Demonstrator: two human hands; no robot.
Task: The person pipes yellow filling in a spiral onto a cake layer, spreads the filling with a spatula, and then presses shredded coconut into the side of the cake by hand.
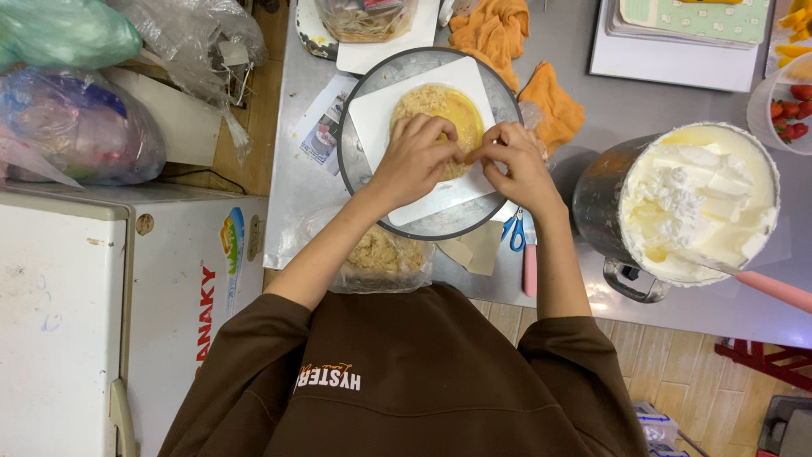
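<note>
A round yellow sponge cake layer [440, 110] lies on a white square board [372, 127], which rests on a round grey turntable [355, 173]. Both hands rest on the cake's near edge. My left hand [414, 161] covers its lower left part with fingers curled onto the crumb. Fingertips of my right hand [516, 161] pinch at the cake's lower right edge, touching the left hand's fingers. What lies under the fingers is hidden.
A metal pot [596, 203] full of white cream with a pink-handled spatula [774, 289] stands right. Orange cloths [507, 51], blue-handled scissors [514, 233], a bag of cake crumbs [381, 258], a strawberry tub [791, 106] and a white fridge [68, 313] surround the steel counter [626, 110].
</note>
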